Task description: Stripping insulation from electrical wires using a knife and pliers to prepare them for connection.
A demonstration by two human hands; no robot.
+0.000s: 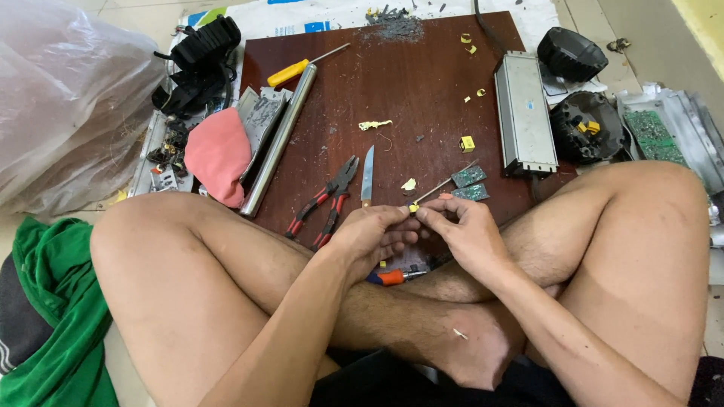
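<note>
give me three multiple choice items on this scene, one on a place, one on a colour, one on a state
1. Where does the knife lie?
A. right of the pliers
B. on the green cloth
C. inside the plastic bag

2. What colour is the screwdriver handle by the metal tube?
A. blue
B. yellow
C. white

3. How do the left hand and right hand stand?
A. flat on the board
B. far apart
C. fingertips together, pinching a small part

Answers: 1 A, the blade lies beside the pliers' jaws; 2 B, the handle is yellow; 3 C, the fingertips meet over the board.
</note>
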